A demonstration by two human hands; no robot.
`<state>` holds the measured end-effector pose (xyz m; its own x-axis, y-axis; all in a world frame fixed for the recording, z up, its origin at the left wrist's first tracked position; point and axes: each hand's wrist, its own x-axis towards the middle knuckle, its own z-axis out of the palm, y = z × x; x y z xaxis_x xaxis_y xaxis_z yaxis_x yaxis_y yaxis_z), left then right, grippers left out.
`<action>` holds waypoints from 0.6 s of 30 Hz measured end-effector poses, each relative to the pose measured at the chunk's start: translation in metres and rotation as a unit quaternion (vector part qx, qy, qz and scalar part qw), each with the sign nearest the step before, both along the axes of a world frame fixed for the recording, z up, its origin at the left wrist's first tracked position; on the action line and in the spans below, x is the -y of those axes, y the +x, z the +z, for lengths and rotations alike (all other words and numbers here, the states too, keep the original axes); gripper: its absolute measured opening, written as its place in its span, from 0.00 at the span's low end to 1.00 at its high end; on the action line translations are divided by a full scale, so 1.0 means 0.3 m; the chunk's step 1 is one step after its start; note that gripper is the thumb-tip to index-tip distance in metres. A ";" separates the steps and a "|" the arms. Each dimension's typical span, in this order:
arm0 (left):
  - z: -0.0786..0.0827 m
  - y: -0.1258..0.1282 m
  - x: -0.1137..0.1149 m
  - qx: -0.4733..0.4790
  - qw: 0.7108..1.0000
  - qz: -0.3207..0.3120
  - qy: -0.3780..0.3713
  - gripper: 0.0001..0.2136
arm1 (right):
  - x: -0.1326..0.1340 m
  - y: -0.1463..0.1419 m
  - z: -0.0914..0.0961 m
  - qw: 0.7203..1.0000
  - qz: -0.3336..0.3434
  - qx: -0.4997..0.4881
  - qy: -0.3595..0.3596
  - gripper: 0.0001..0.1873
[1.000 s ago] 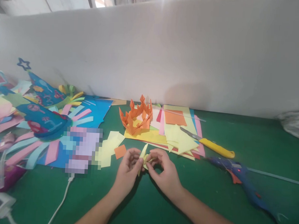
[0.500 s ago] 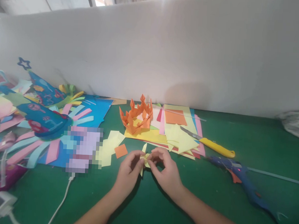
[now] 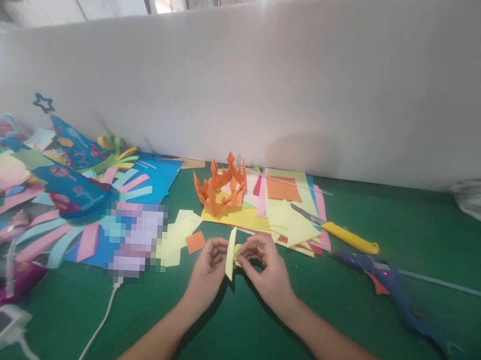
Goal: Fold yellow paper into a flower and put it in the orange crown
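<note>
Pinching a small piece of folded yellow paper between them, the two hands are working just above the green table. The left hand is curling its fingers behind the long, upright flap, its thumb hiding from sight, and it seems to be steadying the piece. The right hand is closing thumb and forefinger on the small crinkled end, its other fingers bending loosely, probably because so little a part is leaving room for fingertips only. Both wrists are angling inward, apparently so that the tips are meeting at the paper.

To the right, a blue glue gun is lying with its red light glowing, perhaps within easy reach. Just beyond the left hand, an orange square is resting beside pale yellow pieces. Farther off, a yellow-handled knife is leaning its blade on coloured sheets, maybe to lift the edge off the tabletop. Behind, an orange paper crown is standing upright on the sheets, likely protecting its points. A white partition is closing off the back.
</note>
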<state>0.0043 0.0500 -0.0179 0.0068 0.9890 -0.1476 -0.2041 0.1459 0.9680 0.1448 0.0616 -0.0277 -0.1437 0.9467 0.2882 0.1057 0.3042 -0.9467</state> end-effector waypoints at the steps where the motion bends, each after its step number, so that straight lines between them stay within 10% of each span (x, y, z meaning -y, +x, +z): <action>1: 0.000 0.001 0.000 -0.002 1.000 0.002 0.000 0.12 | 0.001 0.000 -0.002 1.000 0.004 0.002 0.000 0.15; 18: -0.012 -0.002 -0.001 -0.017 0.999 -0.031 0.008 0.12 | 0.007 0.014 0.016 0.985 -0.051 0.142 0.085 0.08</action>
<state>0.0038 0.0503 -0.0215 0.0640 0.9891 -0.1329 -0.1619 0.1417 0.9766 0.1491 0.0596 -0.0230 -0.1473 0.9025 0.4048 0.3978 0.4288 -0.8111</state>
